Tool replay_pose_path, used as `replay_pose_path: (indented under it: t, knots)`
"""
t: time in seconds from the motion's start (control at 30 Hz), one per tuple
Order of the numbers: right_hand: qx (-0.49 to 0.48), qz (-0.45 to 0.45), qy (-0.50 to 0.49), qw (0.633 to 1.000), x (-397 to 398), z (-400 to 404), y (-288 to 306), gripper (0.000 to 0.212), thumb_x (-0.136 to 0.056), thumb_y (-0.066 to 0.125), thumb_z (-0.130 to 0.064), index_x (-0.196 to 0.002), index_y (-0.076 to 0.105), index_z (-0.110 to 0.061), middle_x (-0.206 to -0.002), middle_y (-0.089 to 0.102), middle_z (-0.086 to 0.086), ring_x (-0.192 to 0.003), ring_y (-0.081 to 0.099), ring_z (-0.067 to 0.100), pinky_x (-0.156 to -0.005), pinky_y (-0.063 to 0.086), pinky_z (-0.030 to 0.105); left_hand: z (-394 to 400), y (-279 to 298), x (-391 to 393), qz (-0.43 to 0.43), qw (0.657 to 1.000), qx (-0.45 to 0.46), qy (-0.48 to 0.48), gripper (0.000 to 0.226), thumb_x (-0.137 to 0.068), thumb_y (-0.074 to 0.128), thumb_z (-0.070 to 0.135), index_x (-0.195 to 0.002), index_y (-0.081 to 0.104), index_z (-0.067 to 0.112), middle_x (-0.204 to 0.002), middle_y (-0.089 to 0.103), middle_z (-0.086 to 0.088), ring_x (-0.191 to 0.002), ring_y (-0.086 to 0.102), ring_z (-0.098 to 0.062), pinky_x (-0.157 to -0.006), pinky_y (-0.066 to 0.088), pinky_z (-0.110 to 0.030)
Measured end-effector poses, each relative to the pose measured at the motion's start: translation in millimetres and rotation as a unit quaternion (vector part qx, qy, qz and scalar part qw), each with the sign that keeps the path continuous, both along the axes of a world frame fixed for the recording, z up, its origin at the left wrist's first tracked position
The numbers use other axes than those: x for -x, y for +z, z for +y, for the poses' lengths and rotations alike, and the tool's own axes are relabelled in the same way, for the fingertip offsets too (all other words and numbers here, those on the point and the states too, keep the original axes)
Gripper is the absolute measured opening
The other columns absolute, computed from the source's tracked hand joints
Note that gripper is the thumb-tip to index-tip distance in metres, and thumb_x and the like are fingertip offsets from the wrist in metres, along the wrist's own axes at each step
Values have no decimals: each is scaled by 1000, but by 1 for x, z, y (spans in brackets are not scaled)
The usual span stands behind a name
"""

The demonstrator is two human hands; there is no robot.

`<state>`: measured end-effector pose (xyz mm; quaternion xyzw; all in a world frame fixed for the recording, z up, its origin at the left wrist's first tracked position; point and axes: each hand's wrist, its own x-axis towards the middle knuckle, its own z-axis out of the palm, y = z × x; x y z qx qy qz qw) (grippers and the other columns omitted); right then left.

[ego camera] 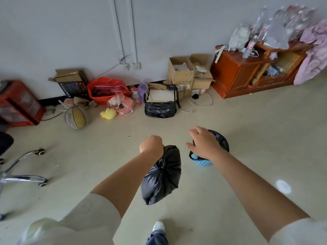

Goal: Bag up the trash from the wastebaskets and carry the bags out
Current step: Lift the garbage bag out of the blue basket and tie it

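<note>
My left hand (151,145) grips the tied neck of a full black trash bag (161,175), which hangs in the air above the floor. To its right a small blue wastebasket (201,161) stands on the floor, lined with a black bag (222,140) folded over its rim. My right hand (203,143) hovers over the near rim of the basket with fingers spread and relaxed, holding nothing. It covers part of the basket's opening, so the inside is hidden.
Along the wall lie cardboard boxes (182,71), another black bag with a box in it (160,108), a red bag (106,89), a yellow duck toy (108,114) and a ball (77,117). A wooden cabinet (238,75) stands right, a chair base (23,175) left.
</note>
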<state>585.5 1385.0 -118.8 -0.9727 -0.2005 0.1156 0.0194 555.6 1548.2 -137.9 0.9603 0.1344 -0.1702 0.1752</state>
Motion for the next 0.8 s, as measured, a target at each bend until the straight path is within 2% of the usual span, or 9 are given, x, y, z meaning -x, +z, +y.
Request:
replay_pose_path:
  t: [0.2,0.3,0.4,0.53,0.63,0.8]
  knots:
    - [-1,46,15,999,-130,-28,-46,48,-92,42,-35,-134,36,-12,-138,39,10,-127,36,28,-100,38,38,-31,-46,-116,52,998,-3,22,13,-92,45,8,-83,54,10,-73,49,-5,-81,50,-24,-68,42,-27]
    - [0,83,41,996,-196,-42,-84,48,-93,40,-33,-135,34,-12,-141,36,10,-129,34,28,-102,37,38,-39,-80,-176,83,995,1,61,16,-92,45,6,-91,61,5,-86,59,-6,-85,54,-25,-68,41,-27]
    - [2,118,65,991,-256,-52,-127,47,-94,40,-32,-135,34,-12,-142,36,10,-129,34,28,-103,36,38,-47,-118,-225,112,989,-4,102,16,-93,44,7,-85,59,7,-73,51,-4,-79,51,-23,-66,41,-26]
    - [-22,139,68,988,-317,-61,-191,43,-93,41,-26,-131,39,-7,-138,42,11,-126,38,28,-102,36,37,-60,-181,-277,146,977,4,156,22,-93,44,14,-102,62,6,-101,63,-9,-79,50,-22,-65,40,-26]
    - [-40,144,62,987,-349,-68,-246,39,-92,42,-23,-126,44,-5,-133,46,12,-121,42,29,-98,38,37,-69,-237,-306,172,968,14,183,23,-92,43,16,-101,63,6,-96,62,-11,-78,51,-24,-64,40,-28]
    - [-40,182,52,981,-375,-86,-344,38,-90,46,-21,-124,47,-4,-126,51,13,-119,44,30,-96,41,39,-89,-341,-331,192,960,26,201,22,-91,45,12,-100,63,5,-106,64,-13,-96,60,-30,-65,39,-29]
